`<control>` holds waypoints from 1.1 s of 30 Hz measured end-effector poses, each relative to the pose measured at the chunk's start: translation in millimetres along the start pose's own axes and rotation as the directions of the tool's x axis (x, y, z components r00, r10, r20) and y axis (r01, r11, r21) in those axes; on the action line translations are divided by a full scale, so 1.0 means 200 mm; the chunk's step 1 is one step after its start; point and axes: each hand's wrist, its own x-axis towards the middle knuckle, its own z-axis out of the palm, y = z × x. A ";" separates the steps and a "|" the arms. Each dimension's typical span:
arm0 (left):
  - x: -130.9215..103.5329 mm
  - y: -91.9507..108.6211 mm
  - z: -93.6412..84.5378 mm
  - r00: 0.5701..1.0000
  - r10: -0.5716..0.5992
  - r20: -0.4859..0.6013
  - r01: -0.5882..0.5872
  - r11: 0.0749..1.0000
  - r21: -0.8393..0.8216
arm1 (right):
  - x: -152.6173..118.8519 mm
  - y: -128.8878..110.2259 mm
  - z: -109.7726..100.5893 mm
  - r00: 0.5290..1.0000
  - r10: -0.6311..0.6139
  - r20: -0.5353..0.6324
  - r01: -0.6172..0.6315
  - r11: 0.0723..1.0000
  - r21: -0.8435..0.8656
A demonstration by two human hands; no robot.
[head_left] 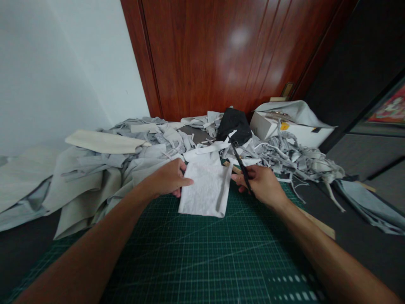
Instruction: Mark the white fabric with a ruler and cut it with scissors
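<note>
A light grey piece of fabric (204, 188) lies over the cutting mat, its right edge folded or curled up. My left hand (172, 179) pinches its left edge, thumb on top and fingers beneath. In my right hand (261, 182) is a pair of black scissors (241, 166), blades pointing away from me toward the scraps behind the fabric. The scissors are just right of the fabric's right edge. Whether the blades are parted is hard to make out. A white strip (210, 147) crosses the far end of the fabric.
The green cutting mat (190, 261) spreads below my hands. Fabric pieces (91, 181) heap up on the left, tangled scraps (284, 152) on the right. A black cloth bundle (234, 124) and a white box (294, 131) stand before the wooden door (215, 55). A wooden ruler (319, 223) lies partly under my right arm.
</note>
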 end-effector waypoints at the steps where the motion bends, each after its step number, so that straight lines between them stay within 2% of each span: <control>1: 0.00 0.00 -0.01 0.996 0.045 -0.071 -0.036 0.991 0.126 | 0.00 0.00 0.00 1.000 -0.014 0.017 0.016 0.997 -0.077; 2: 0.00 0.00 -0.01 0.976 0.135 -0.173 -0.089 0.965 0.247 | -0.01 0.00 0.00 0.999 -0.027 0.027 0.030 0.991 -0.130; 3: -0.01 0.01 0.00 0.930 0.253 -0.267 -0.149 0.923 0.356 | -0.01 -0.01 0.00 0.999 -0.035 0.031 0.040 0.987 -0.158; 4: -0.01 0.02 0.01 0.878 0.362 -0.312 -0.208 0.877 0.434 | -0.02 -0.02 0.00 0.999 -0.041 0.029 0.045 0.985 -0.165; 5: -0.01 0.04 0.04 0.843 0.442 -0.307 -0.266 0.838 0.477 | -0.02 -0.03 0.00 0.999 -0.043 0.024 0.046 0.986 -0.157; 6: -0.01 0.05 0.06 0.838 0.484 -0.252 -0.320 0.809 0.493 | -0.03 -0.03 0.00 0.999 -0.044 0.018 0.046 0.989 -0.142; 8: -0.01 0.06 0.14 0.877 0.477 -0.052 -0.385 0.764 0.518 | -0.03 -0.04 0.00 0.999 -0.050 0.007 0.050 0.992 -0.119; 9: -0.01 0.05 0.17 0.884 0.464 0.053 -0.415 0.727 0.547 | -0.03 -0.04 0.00 0.999 -0.050 0.003 0.050 0.992 -0.112; 11: -0.03 0.05 0.23 0.872 0.453 0.187 -0.469 0.661 0.586 | -0.02 -0.03 0.00 0.999 -0.046 0.000 0.046 0.993 -0.109; 15: -0.06 0.05 0.29 0.806 0.517 0.289 -0.576 0.571 0.585 | -0.01 -0.01 -0.01 0.999 -0.042 0.007 0.042 0.993 -0.111; 18: -0.08 0.07 0.30 0.728 0.548 0.412 -0.684 0.536 0.495 | -0.01 -0.01 -0.01 0.999 -0.045 0.016 0.047 0.994 -0.096; 20: -0.08 0.09 0.29 0.698 0.549 0.461 -0.716 0.523 0.462 | -0.01 -0.01 -0.01 0.999 -0.047 0.025 0.049 0.995 -0.088; 22: -0.08 0.10 0.30 0.689 0.532 0.492 -0.725 0.516 0.457 | -0.02 -0.02 -0.01 0.998 -0.055 0.037 0.059 0.991 -0.119; 25: -0.08 0.10 0.31 0.708 0.491 0.507 -0.705 0.534 0.467 | -0.03 -0.04 -0.01 0.997 -0.060 0.052 0.071 0.962 -0.264; 29: -0.09 0.08 0.33 0.727 0.471 0.500 -0.685 0.554 0.474 | -0.04 -0.07 0.01 0.998 -0.058 0.038 0.069 0.858 -0.508; 33: -0.10 0.07 0.35 0.723 0.491 0.487 -0.689 0.566 0.453 | -0.04 -0.07 0.03 0.997 -0.065 0.032 0.070 0.762 -0.644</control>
